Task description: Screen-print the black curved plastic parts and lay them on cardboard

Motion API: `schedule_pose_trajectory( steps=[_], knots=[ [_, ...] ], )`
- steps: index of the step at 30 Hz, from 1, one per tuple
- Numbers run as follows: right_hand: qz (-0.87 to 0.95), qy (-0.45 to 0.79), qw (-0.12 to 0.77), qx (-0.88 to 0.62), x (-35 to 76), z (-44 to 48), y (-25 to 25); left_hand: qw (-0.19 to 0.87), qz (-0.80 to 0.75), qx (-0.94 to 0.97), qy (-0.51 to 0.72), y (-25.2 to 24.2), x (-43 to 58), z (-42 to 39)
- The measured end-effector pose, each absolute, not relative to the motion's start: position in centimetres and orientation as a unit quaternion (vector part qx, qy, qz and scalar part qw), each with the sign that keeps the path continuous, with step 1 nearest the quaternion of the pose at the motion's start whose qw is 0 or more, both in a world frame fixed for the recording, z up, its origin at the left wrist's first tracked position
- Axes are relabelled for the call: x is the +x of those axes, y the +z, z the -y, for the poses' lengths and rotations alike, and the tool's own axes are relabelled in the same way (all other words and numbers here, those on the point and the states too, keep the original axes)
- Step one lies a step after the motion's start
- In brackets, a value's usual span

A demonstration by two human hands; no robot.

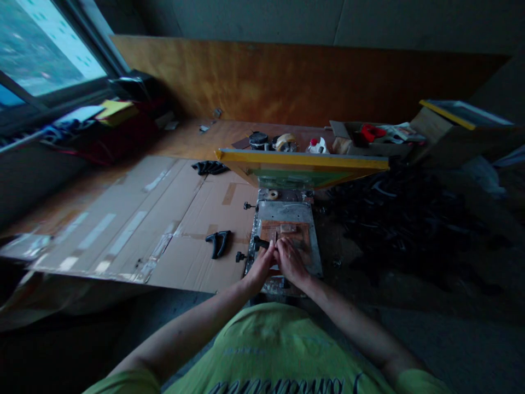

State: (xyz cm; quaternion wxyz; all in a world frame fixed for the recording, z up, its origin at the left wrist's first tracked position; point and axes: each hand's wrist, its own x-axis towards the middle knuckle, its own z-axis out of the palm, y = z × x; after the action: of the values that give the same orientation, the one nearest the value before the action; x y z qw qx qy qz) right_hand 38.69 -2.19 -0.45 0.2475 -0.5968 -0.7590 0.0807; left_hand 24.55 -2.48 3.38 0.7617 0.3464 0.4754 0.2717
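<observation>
A: What's at the back of the table (182,143)?
B: A long wooden board (287,82), upright before a grey wall (254,22).

A: And on the left?
B: A window (61,44), with a yellow item (117,111) lying near it. Flattened cardboard (127,191) covers much of the tabletop, crossed by strips of shiny tape (96,231).

A: Anything in the middle, towards the board?
B: A dark jar (258,141), and just right of it a roll, probably tape (287,142), though the light is poor.

A: The right side?
B: An open cardboard box (369,149) with something red (372,133) inside. Beyond it, a yellow-edged frame (467,114) rests tilted on another box (443,137).
</observation>
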Motion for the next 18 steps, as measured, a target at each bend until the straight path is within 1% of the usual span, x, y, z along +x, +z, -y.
schedule_pose_trajectory(
  steps=[2, 3, 4, 6, 8, 9, 12, 14, 18],
  knots=[
    [0.804, 0.093, 0.265, -0.525, 39.7, 1.9, -0.4, 0.728, -0.51, 0.326, 0.321, 2.3, 23.4, 1.7],
    [0.805, 0.088, 0.266, -0.524, 41.3, 1.3, -0.4, 0.702, -0.535, 0.33, 0.335, 1.9, 22.2, 0.7],
    [0.792, 0.074, 0.262, -0.546, 43.8, 0.3, -0.5, 0.672, -0.562, 0.344, 0.338, 1.4, 20.7, -0.5],
    [0.717, 0.03, 0.225, -0.659, 50.0, -1.9, -1.0, 0.593, -0.632, 0.381, 0.321, 0.3, 16.6, -3.1],
    [0.647, -0.006, 0.13, -0.752, 56.3, -3.8, -2.1, 0.484, -0.728, 0.415, 0.252, -1.0, 11.9, -5.2],
    [0.623, -0.011, 0.081, -0.778, 58.9, -4.3, -2.8, 0.437, -0.764, 0.435, 0.193, -1.6, 9.7, -5.8],
    [0.62, -0.029, -0.005, -0.784, 63.3, -4.1, -5.0, 0.34, -0.815, 0.469, 0.036, -3.4, 5.5, -6.1],
    [0.638, -0.043, -0.033, -0.768, 64.0, -3.1, -5.9, 0.306, -0.823, 0.479, -0.004, -4.4, 4.8, -5.8],
    [0.678, -0.053, -0.085, -0.728, 63.7, -1.7, -5.9, 0.26, -0.818, 0.513, -0.019, -5.3, 5.8, -5.7]
  ],
)
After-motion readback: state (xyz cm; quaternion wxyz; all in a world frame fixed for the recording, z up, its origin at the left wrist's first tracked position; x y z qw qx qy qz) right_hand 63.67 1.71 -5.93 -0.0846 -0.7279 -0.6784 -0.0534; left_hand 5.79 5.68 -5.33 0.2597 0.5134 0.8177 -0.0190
